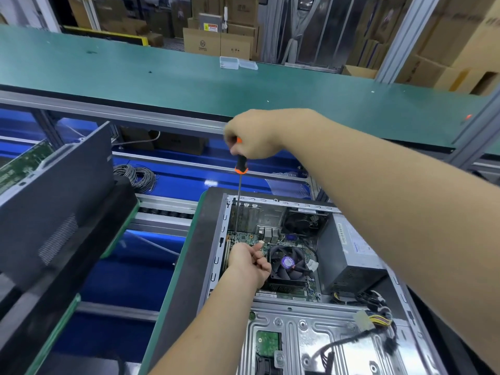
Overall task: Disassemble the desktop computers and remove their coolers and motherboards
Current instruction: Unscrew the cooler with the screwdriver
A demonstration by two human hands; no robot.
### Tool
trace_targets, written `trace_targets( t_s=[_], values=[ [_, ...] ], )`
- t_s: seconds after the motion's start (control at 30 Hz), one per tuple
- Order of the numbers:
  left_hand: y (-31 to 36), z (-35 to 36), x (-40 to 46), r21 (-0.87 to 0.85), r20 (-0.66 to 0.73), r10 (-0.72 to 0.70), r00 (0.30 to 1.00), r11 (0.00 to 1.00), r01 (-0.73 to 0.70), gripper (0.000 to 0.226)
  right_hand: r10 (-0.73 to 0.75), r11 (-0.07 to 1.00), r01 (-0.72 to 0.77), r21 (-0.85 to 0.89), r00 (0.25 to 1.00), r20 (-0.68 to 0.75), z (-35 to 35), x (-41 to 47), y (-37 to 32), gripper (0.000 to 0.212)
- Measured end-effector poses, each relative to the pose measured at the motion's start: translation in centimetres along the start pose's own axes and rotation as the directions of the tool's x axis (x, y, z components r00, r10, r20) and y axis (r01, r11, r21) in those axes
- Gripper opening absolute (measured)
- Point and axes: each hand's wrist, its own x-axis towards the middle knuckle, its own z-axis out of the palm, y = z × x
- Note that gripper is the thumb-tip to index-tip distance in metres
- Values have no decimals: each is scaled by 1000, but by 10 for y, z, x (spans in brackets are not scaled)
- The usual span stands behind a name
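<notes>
Inside the open computer case [270, 307], the right hand [251, 136] grips an upright screwdriver [239, 185] on the green motherboard [243, 236], while the left hand [250, 259], fingers curled and holding nothing visible, rests beside the black cooler fan [286, 263].

The left hand [250, 259] hides part of the motherboard [244, 236].

An assembly-line workshop: long green conveyor belt [189, 77], stacked cardboard boxes [219, 41] behind.

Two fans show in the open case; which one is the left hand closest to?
The cooler fan with the purple hub label, right beside the left hand. The other fan sits farther back against the case's rear wall.
</notes>
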Motion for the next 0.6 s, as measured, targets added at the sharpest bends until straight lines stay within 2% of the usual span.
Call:
trace_targets(
  t_s=[0.03,0.07,0.13,0.17,0.2,0.3,0.33,0.4,0.47,0.5,0.57,0.6],
  values=[
    [1,0,0,-2,-1,3,1000,1000,-3,31,-26,999,25,34,999,38,-3,-4,-3,12],
    [1,0,0,-2,-3,2,1000,1000,-2,31,-29,998,25,61,998,59,-2,-4,-3,17],
    [0,0,0,0,-3,-2,1000,1000,2,31,51,998,-49,-40,998,41,-2,-4,-2,16],
    [0,0,0,1,-1,-1,1000,1000,1,31,112,985,-109,-131,994,13,-1,-4,0,29],
    [1,0,0,1,0,3,1000,1000,-3,31,123,984,-122,-131,992,-4,-1,-3,2,34],
    [1,0,0,4,6,-2,1000,1000,2,31,-30,998,30,55,1000,-3,2,-5,4,12],
    [1,0,1,0,5,0,1000,1000,0,31,-59,994,56,97,998,26,2,-6,5,20],
    [1,0,1,-3,-1,1,1000,1000,-1,31,3,993,-6,116,1000,31,2,-7,6,24],
    [0,-1,1,-2,6,-1,1000,1000,1,31,90,995,-90,-41,996,-8,3,-5,7,31],
    [0,-1,1,-4,6,3,1000,1000,-3,31,59,995,-60,-79,998,-18,2,-7,5,31],
    [0,-2,1,-2,4,3,1000,1000,-3,31,-32,998,33,48,999,-22,5,-6,5,11],
    [0,-1,1,0,6,1,1000,1000,-1,31,-66,992,64,109,998,15,3,-9,5,12]
  ],
)
